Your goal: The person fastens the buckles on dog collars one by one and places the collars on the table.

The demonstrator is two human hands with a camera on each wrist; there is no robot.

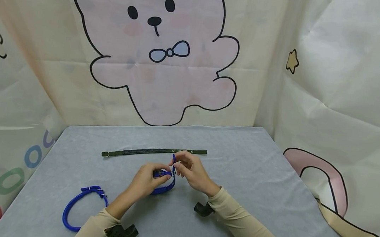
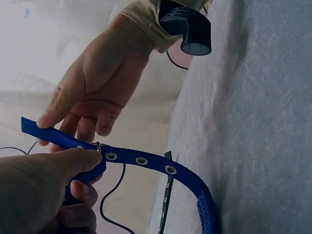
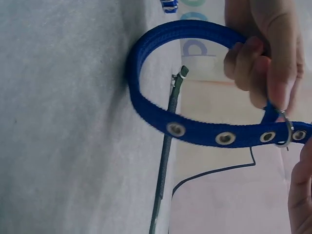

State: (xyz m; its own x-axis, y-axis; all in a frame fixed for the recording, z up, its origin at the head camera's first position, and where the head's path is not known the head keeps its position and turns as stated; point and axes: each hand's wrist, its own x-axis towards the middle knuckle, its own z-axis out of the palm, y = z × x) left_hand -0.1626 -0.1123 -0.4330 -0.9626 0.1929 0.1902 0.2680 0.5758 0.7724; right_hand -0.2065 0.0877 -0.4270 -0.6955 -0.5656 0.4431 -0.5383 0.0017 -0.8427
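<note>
the wrist-worn camera mounts are sitting lowest in the head view, black against the cream sleeves. just beyond them, the left hand is curling its thumb and fingers round the buckle end of a blue collar, steadying the metal frame so the strap can run through it. the right hand is pinching the free tip of that strap between thumb and fingertips, holding it raised and taut; the eyelets are lining up beside the buckle. the rest of the collar is looping down and resting on the grey table near its middle, just below both hands. a second blue collar, already closed into a ring, is lying well apart to the left, and a dark green collar is lying flat and straight just behind the hands.
</note>
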